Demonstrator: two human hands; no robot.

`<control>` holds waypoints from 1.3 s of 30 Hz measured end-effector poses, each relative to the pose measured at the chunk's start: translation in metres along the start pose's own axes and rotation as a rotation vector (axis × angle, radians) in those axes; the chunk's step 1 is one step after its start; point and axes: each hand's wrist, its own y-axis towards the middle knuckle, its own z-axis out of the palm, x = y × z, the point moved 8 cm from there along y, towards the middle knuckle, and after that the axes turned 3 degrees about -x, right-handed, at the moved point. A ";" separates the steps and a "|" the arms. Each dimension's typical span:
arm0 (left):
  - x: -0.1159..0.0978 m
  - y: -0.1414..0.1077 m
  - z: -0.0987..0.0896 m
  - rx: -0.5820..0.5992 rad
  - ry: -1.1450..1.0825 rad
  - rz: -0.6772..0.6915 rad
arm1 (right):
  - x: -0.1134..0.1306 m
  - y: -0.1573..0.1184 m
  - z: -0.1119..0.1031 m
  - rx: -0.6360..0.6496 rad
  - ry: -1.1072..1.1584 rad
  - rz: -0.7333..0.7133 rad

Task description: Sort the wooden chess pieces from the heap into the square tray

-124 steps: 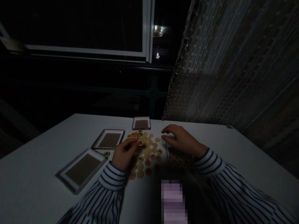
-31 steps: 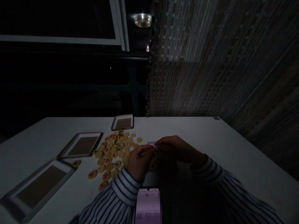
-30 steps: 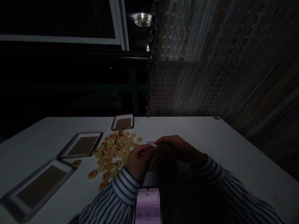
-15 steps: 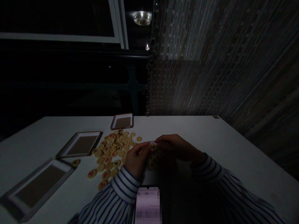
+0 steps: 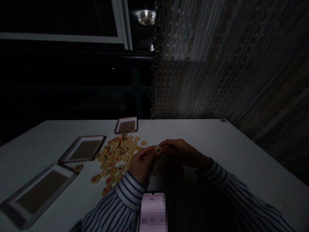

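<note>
Between the fingertips of my two hands is a round wooden piece with a dark character on it. My left hand is closed, its fingertips at the piece's left side. My right hand is bent over from the right, its fingertips by the piece's right edge; its underside is in deep shadow. Just below, another dark-marked piece lies in the shade between the hands. To the left of my left hand spreads a loose pile of round pieces, some with red or black characters, some plain.
Three shallow framed trays stand left and behind: a near one, a middle one and a far one. A lit phone lies at the front edge. A bead curtain hangs behind the white table.
The held piece has shifted slightly up, and its marked face shows at a slightly different angle. Both hands keep nearly the same place.
</note>
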 end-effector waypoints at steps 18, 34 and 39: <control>-0.003 0.000 0.001 0.018 0.089 0.046 | -0.003 -0.001 0.002 -0.013 0.054 -0.014; -0.009 -0.002 0.000 -0.011 0.133 0.042 | 0.010 -0.001 -0.002 -0.040 -0.140 -0.151; -0.017 -0.004 0.000 -0.015 0.190 0.109 | 0.020 -0.002 0.001 -0.062 -0.307 -0.249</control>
